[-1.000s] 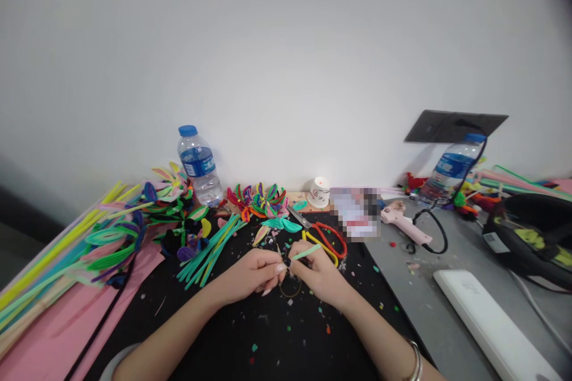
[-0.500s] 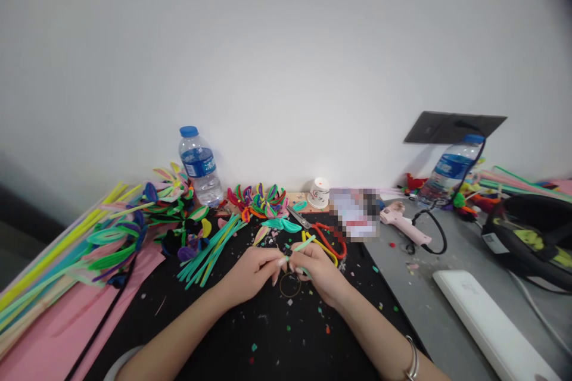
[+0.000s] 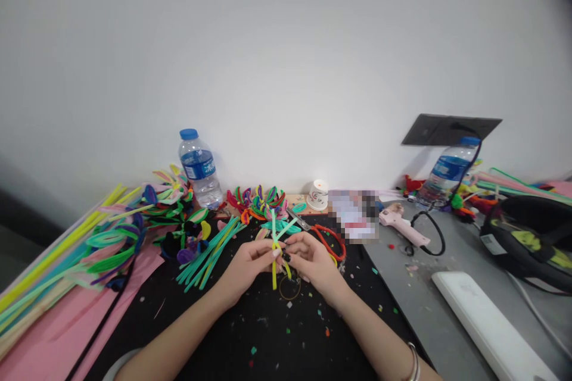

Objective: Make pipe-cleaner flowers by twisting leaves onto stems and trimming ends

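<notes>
Both forearms reach in from below and meet over the middle of the black mat (image 3: 268, 333). The left hand (image 3: 250, 265) curls with its fingertips pinching a yellow pipe cleaner (image 3: 273, 265), held upright just above the mat. The right hand (image 3: 313, 259) faces it, fingers pressed on a light green pipe cleaner (image 3: 286, 230) that slants up and away. A small wire ring (image 3: 290, 289) lies under the hands. Behind them lie red scissors (image 3: 328, 238) and loose green stems (image 3: 210, 253); a plain white wall (image 3: 286, 59) backs the table.
</notes>
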Tool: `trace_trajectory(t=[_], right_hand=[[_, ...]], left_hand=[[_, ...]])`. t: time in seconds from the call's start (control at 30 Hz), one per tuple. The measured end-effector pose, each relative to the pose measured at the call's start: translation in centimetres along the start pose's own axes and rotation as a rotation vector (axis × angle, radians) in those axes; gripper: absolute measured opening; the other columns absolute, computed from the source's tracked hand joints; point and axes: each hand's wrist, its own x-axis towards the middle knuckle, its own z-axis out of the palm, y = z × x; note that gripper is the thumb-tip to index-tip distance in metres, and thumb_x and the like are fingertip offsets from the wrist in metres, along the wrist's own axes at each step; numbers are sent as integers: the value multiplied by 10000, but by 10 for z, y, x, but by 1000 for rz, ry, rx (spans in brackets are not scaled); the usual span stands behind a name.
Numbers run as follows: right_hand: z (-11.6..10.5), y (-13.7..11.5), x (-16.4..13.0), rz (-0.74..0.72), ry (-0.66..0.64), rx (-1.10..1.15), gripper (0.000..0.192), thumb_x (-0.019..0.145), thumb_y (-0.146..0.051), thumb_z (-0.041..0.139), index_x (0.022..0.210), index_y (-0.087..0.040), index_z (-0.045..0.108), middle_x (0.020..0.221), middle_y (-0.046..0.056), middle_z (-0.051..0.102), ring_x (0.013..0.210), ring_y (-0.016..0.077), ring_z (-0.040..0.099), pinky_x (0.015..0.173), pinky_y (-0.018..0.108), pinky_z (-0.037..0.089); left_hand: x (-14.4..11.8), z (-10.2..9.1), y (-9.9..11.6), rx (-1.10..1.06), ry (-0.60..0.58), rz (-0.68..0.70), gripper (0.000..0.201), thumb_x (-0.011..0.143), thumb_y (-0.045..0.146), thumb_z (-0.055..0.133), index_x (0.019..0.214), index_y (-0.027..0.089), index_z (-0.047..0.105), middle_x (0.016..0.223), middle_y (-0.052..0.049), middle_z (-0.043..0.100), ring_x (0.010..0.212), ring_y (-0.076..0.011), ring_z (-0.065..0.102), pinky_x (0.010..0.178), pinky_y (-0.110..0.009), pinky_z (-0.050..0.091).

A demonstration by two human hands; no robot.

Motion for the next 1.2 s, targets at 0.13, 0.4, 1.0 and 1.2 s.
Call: trace_trajectory(t=[0.13, 0.4, 1.0, 1.2], right_hand=[[2, 4, -1, -13, -49, -117, 280, 661, -251, 689, 860, -178, 505, 580, -43, 597, 502, 98, 530, 497, 205, 365], [1, 2, -1, 15, -41, -232, 86, 642, -192, 647, 676, -173, 570, 542, -33, 589, 481, 108, 542, 515, 224, 399], [1, -3, -4, 153, -38, -203, 129, 683, -259, 625, 663, -168, 536, 450, -44, 549, 334, 49, 366, 353, 166, 236], [-3, -5, -2, 135, -6, -60, 185, 663, -307, 662, 667, -157, 554, 454, -37, 545, 335, 48, 347, 342, 174, 206]], left_hand=[[0, 3, 2, -80, -26, -33, 314, 714, 341, 671, 944, 130, 641, 713, -25, 629, 658, -158, 595, 688, -316, 493], [-2, 2, 7, -145, -30, 0, 231, 746, 359, 641, 809, 139, 605, 744, -8, 585, 628, -120, 574, 601, -259, 501], [0, -1, 0, -180, 78, -10, 218, 710, 331, 686, 768, 131, 622, 682, -5, 620, 626, -131, 592, 607, -265, 515], [0, -6, 4, -442, -133, -69, 179, 743, 206, 657, 902, 121, 659, 866, -84, 670, 830, -186, 628, 809, -335, 485]])
